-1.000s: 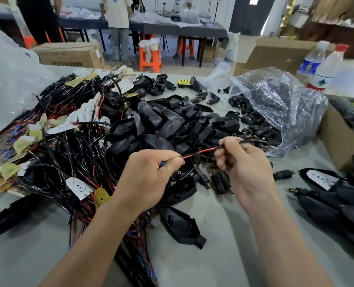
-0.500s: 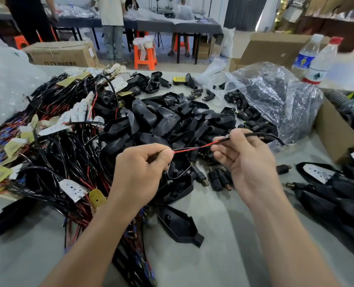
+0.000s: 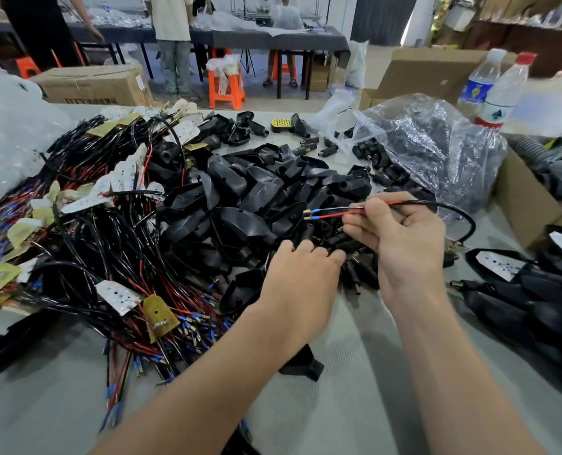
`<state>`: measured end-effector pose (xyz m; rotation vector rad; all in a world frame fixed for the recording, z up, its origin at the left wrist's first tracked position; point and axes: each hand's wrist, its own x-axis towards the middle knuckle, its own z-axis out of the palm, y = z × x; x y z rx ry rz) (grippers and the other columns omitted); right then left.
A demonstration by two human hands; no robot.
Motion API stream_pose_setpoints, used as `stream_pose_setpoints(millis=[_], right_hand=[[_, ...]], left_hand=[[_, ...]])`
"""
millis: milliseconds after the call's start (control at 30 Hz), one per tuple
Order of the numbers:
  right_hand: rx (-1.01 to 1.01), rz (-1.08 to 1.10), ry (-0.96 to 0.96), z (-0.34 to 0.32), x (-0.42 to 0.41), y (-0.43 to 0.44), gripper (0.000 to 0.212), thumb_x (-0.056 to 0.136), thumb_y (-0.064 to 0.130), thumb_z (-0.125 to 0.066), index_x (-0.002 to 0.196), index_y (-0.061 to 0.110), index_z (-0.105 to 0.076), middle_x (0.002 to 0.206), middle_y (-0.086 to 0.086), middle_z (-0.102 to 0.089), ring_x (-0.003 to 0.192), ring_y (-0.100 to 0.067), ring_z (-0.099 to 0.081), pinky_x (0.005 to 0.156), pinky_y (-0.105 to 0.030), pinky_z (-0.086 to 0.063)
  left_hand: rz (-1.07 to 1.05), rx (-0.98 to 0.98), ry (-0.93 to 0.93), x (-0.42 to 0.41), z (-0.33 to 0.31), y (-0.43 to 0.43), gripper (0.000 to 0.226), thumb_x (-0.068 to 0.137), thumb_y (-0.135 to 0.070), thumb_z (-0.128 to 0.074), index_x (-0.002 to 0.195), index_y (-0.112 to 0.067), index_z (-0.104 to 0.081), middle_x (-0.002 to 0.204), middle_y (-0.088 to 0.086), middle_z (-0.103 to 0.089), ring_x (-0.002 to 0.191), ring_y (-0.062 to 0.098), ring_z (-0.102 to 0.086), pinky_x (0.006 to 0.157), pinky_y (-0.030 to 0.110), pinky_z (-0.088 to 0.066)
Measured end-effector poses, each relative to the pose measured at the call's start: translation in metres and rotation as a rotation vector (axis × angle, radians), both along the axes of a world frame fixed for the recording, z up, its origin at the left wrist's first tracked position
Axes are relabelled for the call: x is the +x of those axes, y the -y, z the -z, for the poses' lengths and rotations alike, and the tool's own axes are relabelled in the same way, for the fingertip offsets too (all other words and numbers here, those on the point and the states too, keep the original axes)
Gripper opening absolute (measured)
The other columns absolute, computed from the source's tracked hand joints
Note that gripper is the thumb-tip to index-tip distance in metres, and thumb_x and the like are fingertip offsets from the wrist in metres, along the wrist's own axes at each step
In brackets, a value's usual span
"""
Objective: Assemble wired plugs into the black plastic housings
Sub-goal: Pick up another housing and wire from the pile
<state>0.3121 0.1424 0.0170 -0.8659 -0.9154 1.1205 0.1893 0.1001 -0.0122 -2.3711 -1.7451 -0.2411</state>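
Note:
My right hand [image 3: 401,239] pinches a wired plug lead [image 3: 335,213]: a black cable that splits into a red and a black wire with blue-sleeved brass ends pointing left. The cable loops right to a plug [image 3: 453,246] lying on the table. My left hand [image 3: 301,277] lies palm down, fingers spread, on small black barrel plugs [image 3: 355,274] at the near edge of a heap of black plastic housings [image 3: 240,198]. Whether its fingers grip one is hidden. One housing [image 3: 301,366] lies partly under my left forearm.
A tangle of black and red wires with white and yellow boards [image 3: 86,244] fills the left. A clear bag of plugs [image 3: 434,149] and two bottles [image 3: 499,90] stand at the right, cardboard boxes [image 3: 529,205] beyond. Finished housings [image 3: 519,300] lie at right. People stand at far tables.
My left hand has let go of the red wire's end and dropped onto the loose plugs. My right hand keeps the lead, its wire ends now free.

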Motion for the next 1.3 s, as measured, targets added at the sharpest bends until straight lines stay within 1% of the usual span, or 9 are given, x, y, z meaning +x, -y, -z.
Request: stream_pose_setpoints(millis=[100, 167, 367, 467, 633, 767, 1000, 1167, 1300], right_hand=[[-0.016, -0.014, 0.001, 0.002, -0.001, 0.0, 0.013, 0.095, -0.007, -0.062, 0.087, 0.003, -0.064, 0.069, -0.008, -0.072, 0.064, -0.021, -0.073, 0.062, -0.027, -0.06], [-0.006, -0.016, 0.003, 0.002, 0.001, 0.001, 0.014, 0.09, -0.013, -0.064, 0.087, 0.0, -0.064, 0.072, -0.01, -0.074, 0.066, -0.021, -0.073, 0.063, -0.026, -0.06], [0.025, -0.024, -0.007, 0.0, 0.004, 0.0, 0.016, 0.088, -0.016, -0.063, 0.083, 0.0, -0.064, 0.076, -0.012, -0.075, 0.07, -0.021, -0.075, 0.066, -0.026, -0.06], [0.043, -0.052, 0.085, 0.004, -0.002, 0.003, 0.015, 0.087, -0.017, -0.062, 0.083, -0.002, -0.064, 0.073, -0.015, -0.074, 0.069, -0.024, -0.075, 0.066, -0.027, -0.06], [0.061, -0.092, 0.122, 0.009, -0.013, 0.009, 0.02, 0.087, -0.018, -0.061, 0.08, 0.0, -0.065, 0.072, -0.014, -0.074, 0.069, -0.025, -0.075, 0.066, -0.029, -0.061], [0.071, -0.082, 0.129, 0.007, -0.015, 0.01, 0.017, 0.087, -0.017, -0.063, 0.08, -0.002, -0.066, 0.075, -0.015, -0.075, 0.071, -0.026, -0.075, 0.067, -0.029, -0.061], [0.137, -0.071, 0.138, 0.006, -0.02, 0.015, 0.028, 0.085, -0.021, -0.062, 0.076, 0.005, -0.065, 0.078, -0.012, -0.076, 0.072, -0.026, -0.075, 0.069, -0.031, -0.062], [0.154, -0.177, 0.133, 0.003, -0.02, 0.017, 0.031, 0.083, -0.025, -0.061, 0.076, 0.005, -0.066, 0.08, -0.015, -0.076, 0.069, -0.026, -0.074, 0.067, -0.029, -0.06], [0.109, -0.279, 0.124, 0.005, -0.02, 0.014, 0.039, 0.083, -0.024, -0.061, 0.072, 0.012, -0.069, 0.08, -0.017, -0.075, 0.066, -0.025, -0.073, 0.063, -0.028, -0.06]], left_hand=[[-0.037, -0.014, -0.084, 0.0, -0.005, -0.011, 0.024, 0.089, -0.015, -0.053, 0.11, -0.025, -0.053, 0.101, -0.004, -0.066, 0.103, 0.024, -0.057, 0.076, 0.037, -0.021], [-0.021, 0.031, 0.004, -0.006, -0.003, -0.013, 0.018, 0.091, -0.018, -0.057, 0.107, -0.028, -0.057, 0.096, -0.006, -0.067, 0.099, 0.022, -0.058, 0.075, 0.035, -0.023], [-0.194, 0.02, 1.418, -0.043, 0.003, 0.009, 0.015, 0.077, -0.026, -0.072, 0.089, -0.034, -0.071, 0.081, -0.006, -0.078, 0.076, 0.014, -0.077, 0.074, 0.034, -0.063], [-0.201, -0.083, 1.76, -0.073, 0.001, 0.012, 0.025, 0.075, -0.006, -0.076, 0.073, -0.031, -0.075, 0.094, 0.006, -0.08, 0.093, 0.026, -0.078, 0.077, 0.031, -0.063], [-0.067, -0.171, 1.797, -0.088, -0.007, 0.016, 0.033, 0.07, 0.004, -0.074, 0.079, -0.027, -0.078, 0.107, 0.006, -0.079, 0.101, 0.02, -0.076, 0.085, 0.025, -0.059], [-0.025, -0.18, 1.851, -0.09, -0.01, 0.015, 0.046, 0.083, 0.019, -0.066, 0.078, -0.025, -0.078, 0.106, 0.008, -0.079, 0.103, 0.021, -0.076, 0.087, 0.024, -0.059], [-0.068, -0.155, 1.735, -0.093, -0.009, 0.016, 0.046, 0.084, 0.015, -0.067, 0.082, -0.029, -0.079, 0.103, 0.004, -0.08, 0.091, 0.012, -0.074, 0.078, 0.018, -0.054], [-0.12, -0.1, 1.696, -0.094, -0.005, 0.014, 0.046, 0.082, 0.016, -0.069, 0.085, -0.029, -0.079, 0.103, 0.001, -0.081, 0.101, 0.012, -0.074, 0.084, 0.019, -0.053], [-0.238, -0.048, 1.56, -0.097, -0.003, 0.011, 0.056, 0.081, 0.014, -0.07, 0.108, -0.034, -0.076, 0.102, -0.009, -0.08, 0.1, 0.018, -0.072, 0.09, 0.032, -0.057]])
